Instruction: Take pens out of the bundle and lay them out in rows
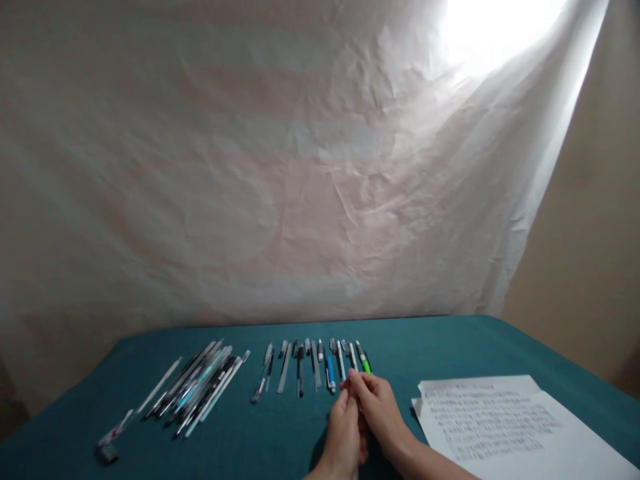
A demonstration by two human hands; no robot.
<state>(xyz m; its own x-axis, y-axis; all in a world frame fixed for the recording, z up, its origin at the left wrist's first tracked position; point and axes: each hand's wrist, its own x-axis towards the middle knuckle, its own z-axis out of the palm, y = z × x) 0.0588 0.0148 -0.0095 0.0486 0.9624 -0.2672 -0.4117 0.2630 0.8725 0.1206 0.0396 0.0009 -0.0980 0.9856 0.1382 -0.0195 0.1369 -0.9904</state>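
Note:
My left hand [342,427] and my right hand [379,408] are together over the near middle of the table, both closed with the fingertips touching. Whatever lies between the fingers is hidden. Just beyond them, pens and pen parts form a row. A green-and-white pen [364,358] and a white pen [353,355] lie nearest to my fingertips, partly covered by them. To their left is a blue pen [330,373]. Farther left in the row lie a dark pen [300,370] and a clear pen barrel [285,369].
A pile of pens [203,387] lies on the left of the dark green tablecloth [240,447]. A small dark-ended object [108,452] sits at the near left. Handwritten paper sheets [500,420] lie at the right. A pale wrinkled sheet [250,167] hangs behind the table.

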